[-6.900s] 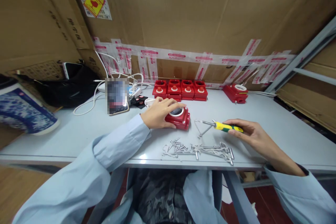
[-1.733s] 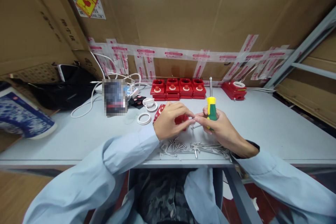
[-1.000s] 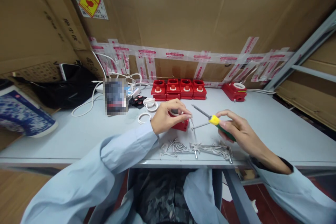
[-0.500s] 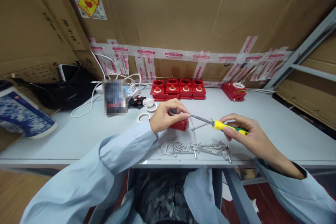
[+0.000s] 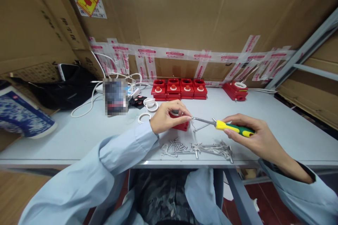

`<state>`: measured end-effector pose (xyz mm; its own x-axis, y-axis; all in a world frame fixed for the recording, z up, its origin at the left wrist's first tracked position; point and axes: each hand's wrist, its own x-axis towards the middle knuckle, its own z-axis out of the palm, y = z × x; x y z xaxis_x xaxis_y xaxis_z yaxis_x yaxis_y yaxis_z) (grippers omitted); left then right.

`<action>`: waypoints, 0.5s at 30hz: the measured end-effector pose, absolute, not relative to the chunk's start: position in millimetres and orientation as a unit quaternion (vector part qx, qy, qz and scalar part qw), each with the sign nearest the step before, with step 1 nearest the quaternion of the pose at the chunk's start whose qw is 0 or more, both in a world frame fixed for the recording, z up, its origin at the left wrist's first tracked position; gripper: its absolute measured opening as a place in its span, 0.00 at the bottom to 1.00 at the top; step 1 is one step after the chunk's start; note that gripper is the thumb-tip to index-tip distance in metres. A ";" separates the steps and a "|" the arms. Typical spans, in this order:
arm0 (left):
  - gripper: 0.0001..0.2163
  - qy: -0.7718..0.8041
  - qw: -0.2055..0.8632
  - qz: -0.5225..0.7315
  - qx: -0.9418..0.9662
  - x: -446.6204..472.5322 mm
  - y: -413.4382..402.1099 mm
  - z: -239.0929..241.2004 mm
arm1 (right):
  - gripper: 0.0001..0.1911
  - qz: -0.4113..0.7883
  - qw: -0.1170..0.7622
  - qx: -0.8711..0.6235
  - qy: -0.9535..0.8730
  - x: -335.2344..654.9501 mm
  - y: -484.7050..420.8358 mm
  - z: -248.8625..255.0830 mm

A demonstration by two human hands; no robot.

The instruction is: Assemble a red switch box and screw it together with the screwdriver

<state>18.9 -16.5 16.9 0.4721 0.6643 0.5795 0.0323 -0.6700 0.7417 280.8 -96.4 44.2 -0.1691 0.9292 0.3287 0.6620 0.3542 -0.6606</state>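
My left hand (image 5: 166,119) rests on a small red box (image 5: 181,125) at the middle of the grey table (image 5: 277,126); its thumb and forefinger are pinched together at the tip of a screwdriver, on something too small to make out. My right hand (image 5: 253,137) grips the yellow and green handle of the screwdriver (image 5: 232,128), which lies almost level, shaft pointing left to the pinched fingers. A heap of long screws (image 5: 198,148) lies near the table's front edge, below both hands.
A row of red boxes (image 5: 179,89) stands at the back, another red box (image 5: 236,90) further right. White rings (image 5: 144,117) lie left of my hand. Farther left are white cables (image 5: 87,103), a black bag (image 5: 63,89) and a blue patterned object (image 5: 23,116). Cardboard walls surround the table.
The screwdriver has swung from upright to nearly level, its tip brought to my left fingers. My right hand has drawn out to the right. My left hand has stayed on the red box.
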 end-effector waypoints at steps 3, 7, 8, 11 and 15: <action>0.05 0.219 0.335 0.464 0.791 18.8 -15.4 16.8 | 0.12 0.169 0.367 -0.534 -0.742 279.6 -95.2 43.0; 0.06 0.238 0.303 0.446 0.808 20.6 -14.9 14.2 | 0.13 0.186 0.360 -0.538 -0.739 282.1 -89.7 36.9; 0.06 0.243 0.294 0.439 0.813 20.8 -15.1 13.8 | 0.13 0.190 0.357 -0.538 -0.739 283.6 -88.2 34.7; 0.10 0.247 0.262 0.421 0.832 18.0 -15.3 15.7 | 0.14 0.193 0.357 -0.541 -0.737 289.9 -85.7 28.9; 0.22 0.272 0.163 0.345 0.883 5.1 -9.7 21.9 | 0.13 0.192 0.352 -0.542 -0.738 303.3 -89.8 28.0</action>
<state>5.1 -9.7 21.9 0.6137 0.5937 0.5205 0.3685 -0.7984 0.4763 303.3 -89.8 28.0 -0.1647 0.9359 0.3113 0.6652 0.3384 -0.6655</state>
